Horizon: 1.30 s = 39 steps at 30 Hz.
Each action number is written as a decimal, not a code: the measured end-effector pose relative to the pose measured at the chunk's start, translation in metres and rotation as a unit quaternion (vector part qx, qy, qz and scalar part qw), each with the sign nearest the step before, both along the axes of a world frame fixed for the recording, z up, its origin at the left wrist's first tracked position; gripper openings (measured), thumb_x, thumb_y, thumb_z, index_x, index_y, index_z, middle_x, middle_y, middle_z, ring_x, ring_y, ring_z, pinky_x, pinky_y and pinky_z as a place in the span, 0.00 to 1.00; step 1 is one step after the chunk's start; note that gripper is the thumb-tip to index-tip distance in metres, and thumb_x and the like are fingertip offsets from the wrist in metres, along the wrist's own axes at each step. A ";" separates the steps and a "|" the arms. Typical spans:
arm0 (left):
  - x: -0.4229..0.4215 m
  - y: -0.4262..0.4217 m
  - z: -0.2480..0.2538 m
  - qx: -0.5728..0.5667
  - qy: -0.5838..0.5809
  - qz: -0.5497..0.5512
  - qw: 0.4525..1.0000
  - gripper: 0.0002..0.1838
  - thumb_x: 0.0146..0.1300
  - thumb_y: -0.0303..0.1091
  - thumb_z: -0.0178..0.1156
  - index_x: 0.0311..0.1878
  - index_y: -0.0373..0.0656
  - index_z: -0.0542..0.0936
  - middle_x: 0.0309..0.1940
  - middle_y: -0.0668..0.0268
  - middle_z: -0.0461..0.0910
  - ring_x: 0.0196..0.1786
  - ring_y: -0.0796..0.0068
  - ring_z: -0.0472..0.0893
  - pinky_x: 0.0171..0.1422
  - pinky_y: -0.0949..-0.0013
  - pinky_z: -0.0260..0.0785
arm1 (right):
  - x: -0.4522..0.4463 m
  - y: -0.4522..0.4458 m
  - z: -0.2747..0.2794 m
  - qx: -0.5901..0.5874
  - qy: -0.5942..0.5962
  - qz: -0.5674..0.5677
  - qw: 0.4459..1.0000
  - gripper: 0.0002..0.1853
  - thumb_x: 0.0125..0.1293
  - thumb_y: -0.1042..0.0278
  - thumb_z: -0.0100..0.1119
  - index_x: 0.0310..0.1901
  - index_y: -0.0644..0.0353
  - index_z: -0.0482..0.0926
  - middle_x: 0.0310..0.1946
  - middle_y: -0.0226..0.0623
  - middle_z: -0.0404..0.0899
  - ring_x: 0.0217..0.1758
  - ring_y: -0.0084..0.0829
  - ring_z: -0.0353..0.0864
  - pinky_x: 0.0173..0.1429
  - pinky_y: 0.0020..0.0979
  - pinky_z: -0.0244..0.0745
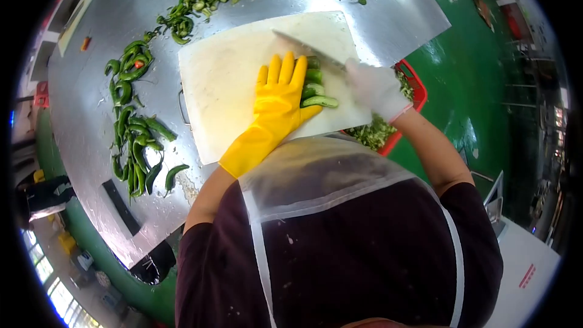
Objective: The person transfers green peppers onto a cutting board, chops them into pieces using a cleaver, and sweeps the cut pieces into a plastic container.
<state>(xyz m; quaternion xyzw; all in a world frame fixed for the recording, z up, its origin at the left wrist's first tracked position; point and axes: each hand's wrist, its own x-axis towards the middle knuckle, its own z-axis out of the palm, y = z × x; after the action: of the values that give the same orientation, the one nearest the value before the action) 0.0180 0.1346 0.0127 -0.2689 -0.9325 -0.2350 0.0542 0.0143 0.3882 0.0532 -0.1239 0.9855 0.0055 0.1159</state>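
Holding and Cutting: Hand Position

The left hand point(277, 101), in a yellow glove, lies flat over the white cutting board point(228, 79). Its fingers are extended and close together, thumb spread. A row of green chili peppers point(313, 76) lies partly under them and protrudes just to their right. The right hand point(375, 89), in a pale glove, appears closed around a knife point(316, 50); the blade slants ahead of the left fingertips.

Recommended: curl the left fingertips back, tuck in the thumb, keep the row pressed together and cut with even strokes.

Visibility limits: the left hand conceals the peppers' far ends. The knife handle is hidden. Blur obscures the right fingers; blade contact with the board cannot be determined.
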 end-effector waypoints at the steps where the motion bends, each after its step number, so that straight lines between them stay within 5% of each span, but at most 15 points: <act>1: -0.001 0.002 -0.007 0.006 0.007 0.031 0.999 0.57 0.55 0.60 0.77 0.81 0.38 0.66 0.78 0.42 0.69 0.80 0.33 0.64 0.84 0.38 0.54 | 0.002 -0.009 0.001 -0.030 0.001 0.027 0.999 0.11 0.76 0.60 0.51 0.50 0.58 0.72 0.35 0.47 0.87 0.39 0.58 0.89 0.44 0.58 0.80; 9: 0.006 -0.027 -0.019 0.052 0.069 0.205 0.975 0.49 0.56 0.55 0.77 0.73 0.29 0.73 0.71 0.38 0.73 0.71 0.33 0.72 0.77 0.41 0.62 | -0.029 -0.066 0.010 -0.079 -0.081 0.126 0.986 0.13 0.76 0.61 0.51 0.55 0.59 0.73 0.36 0.50 0.87 0.41 0.58 0.88 0.46 0.57 0.81; 14: 0.011 -0.036 -0.007 0.074 0.079 0.172 0.979 0.46 0.56 0.53 0.78 0.73 0.34 0.76 0.73 0.39 0.73 0.71 0.32 0.72 0.78 0.41 0.63 | -0.043 -0.041 0.007 -0.120 -0.109 0.156 0.974 0.20 0.77 0.58 0.53 0.63 0.58 0.70 0.37 0.52 0.86 0.41 0.59 0.87 0.47 0.57 0.80; 25: 0.008 -0.050 -0.012 0.143 0.038 0.138 0.979 0.28 0.60 0.46 0.77 0.60 0.41 0.88 0.61 0.47 0.83 0.65 0.40 0.78 0.73 0.46 0.70 | -0.012 -0.038 0.076 -0.122 -0.151 0.063 0.979 0.17 0.81 0.53 0.50 0.59 0.57 0.70 0.36 0.52 0.84 0.39 0.60 0.86 0.43 0.58 0.78; 31: 0.006 -0.050 -0.007 0.134 0.012 0.146 0.980 0.29 0.60 0.47 0.77 0.62 0.42 0.87 0.62 0.47 0.83 0.66 0.41 0.79 0.74 0.46 0.70 | -0.011 -0.044 0.060 -0.095 -0.108 0.071 0.987 0.12 0.80 0.57 0.51 0.53 0.57 0.71 0.34 0.50 0.85 0.38 0.60 0.86 0.41 0.58 0.78; 39: -0.002 -0.078 -0.004 0.035 0.047 0.072 0.996 0.41 0.57 0.55 0.78 0.73 0.50 0.81 0.74 0.38 0.73 0.77 0.24 0.66 0.82 0.35 0.58 | -0.091 -0.045 0.021 -0.106 -0.141 0.198 0.964 0.13 0.77 0.57 0.53 0.54 0.56 0.75 0.34 0.53 0.85 0.37 0.58 0.86 0.42 0.55 0.79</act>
<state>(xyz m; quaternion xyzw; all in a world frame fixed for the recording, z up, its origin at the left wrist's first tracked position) 0.0162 0.0569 0.0090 -0.2096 -0.9370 -0.2507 0.1238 -0.0765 0.3428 0.0742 -0.3272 0.9101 -0.0939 0.2364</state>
